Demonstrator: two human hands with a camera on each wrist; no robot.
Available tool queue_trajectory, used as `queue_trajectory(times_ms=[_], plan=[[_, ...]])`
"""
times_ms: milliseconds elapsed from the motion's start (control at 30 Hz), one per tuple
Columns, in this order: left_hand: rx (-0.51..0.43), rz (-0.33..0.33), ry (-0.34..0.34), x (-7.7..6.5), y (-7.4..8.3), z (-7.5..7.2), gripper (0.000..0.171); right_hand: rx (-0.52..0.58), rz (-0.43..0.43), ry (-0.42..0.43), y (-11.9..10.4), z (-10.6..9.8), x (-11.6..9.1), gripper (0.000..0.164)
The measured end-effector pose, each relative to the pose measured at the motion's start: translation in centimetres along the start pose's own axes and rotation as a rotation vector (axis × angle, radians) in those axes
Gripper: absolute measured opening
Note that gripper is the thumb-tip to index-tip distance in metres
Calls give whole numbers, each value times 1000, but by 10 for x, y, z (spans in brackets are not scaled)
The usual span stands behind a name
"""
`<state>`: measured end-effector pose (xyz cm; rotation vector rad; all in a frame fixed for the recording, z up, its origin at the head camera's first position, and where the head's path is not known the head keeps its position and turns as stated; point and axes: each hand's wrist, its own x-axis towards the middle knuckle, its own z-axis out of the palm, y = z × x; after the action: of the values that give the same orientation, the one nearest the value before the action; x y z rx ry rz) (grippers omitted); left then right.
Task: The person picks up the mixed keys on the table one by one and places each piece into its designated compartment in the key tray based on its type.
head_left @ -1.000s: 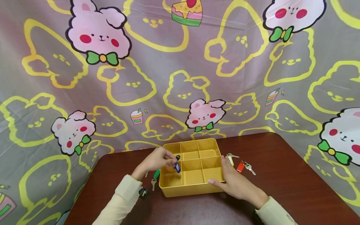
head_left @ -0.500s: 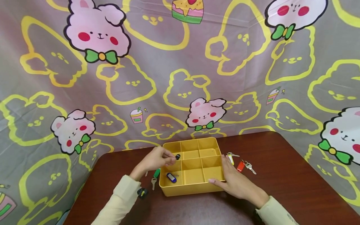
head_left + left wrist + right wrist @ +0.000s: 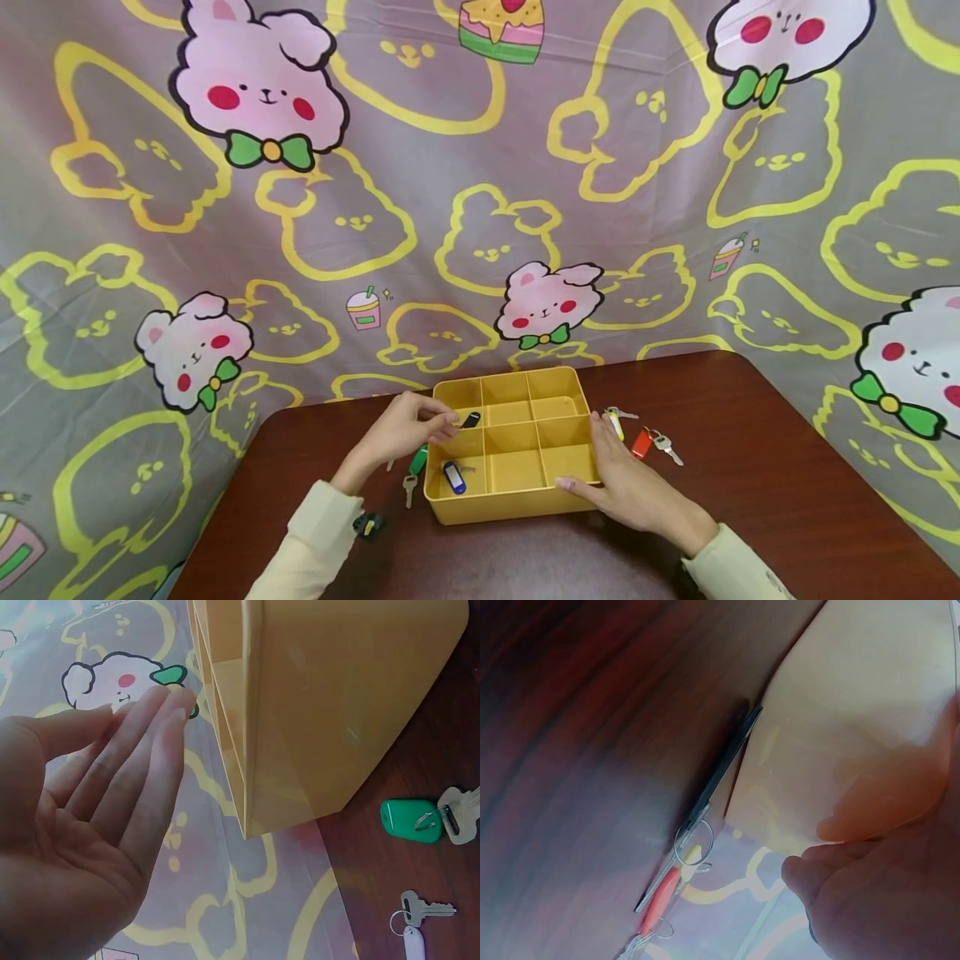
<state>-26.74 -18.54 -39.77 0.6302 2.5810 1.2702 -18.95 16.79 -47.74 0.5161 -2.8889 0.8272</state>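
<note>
A yellow divided box (image 3: 517,502) stands on the table. My left hand (image 3: 405,427) hovers over its left edge, fingers loosely bent and nothing between them; the left wrist view shows its bare palm. A key with a blue tag (image 3: 454,477) lies in the front left compartment, and a black tag (image 3: 471,420) is in the back left one. My right hand (image 3: 630,483) rests against the box's right side, thumb over the front rim. In the right wrist view its fingers (image 3: 832,870) lie along the box wall (image 3: 840,712).
Left of the box lie a green-tagged key (image 3: 411,820) and a white-tagged key (image 3: 414,941). To the right are a yellow-tagged key (image 3: 615,423), a red-tagged key (image 3: 642,444) and a black-tagged key (image 3: 724,761). A patterned cloth (image 3: 450,233) hangs behind the table.
My left hand has let go of the blue-tagged key, which dropped into the front left compartment. The hand has since drawn back leftward. My right hand stays on the box.
</note>
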Motion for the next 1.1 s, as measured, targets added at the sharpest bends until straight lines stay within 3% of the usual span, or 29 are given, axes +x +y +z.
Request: queue_trajectory(times_ms=[333, 700, 1100], plan=[[-73, 8, 100, -12, -11, -10, 22, -90, -25, 18, -2, -1, 0, 115], [-9, -33, 165, -24, -23, -22, 25, -208, -54, 41, -5, -2, 0, 111], [-26, -75, 211, -35, -44, -36, 25, -287, -69, 50, -6, -2, 1, 109]])
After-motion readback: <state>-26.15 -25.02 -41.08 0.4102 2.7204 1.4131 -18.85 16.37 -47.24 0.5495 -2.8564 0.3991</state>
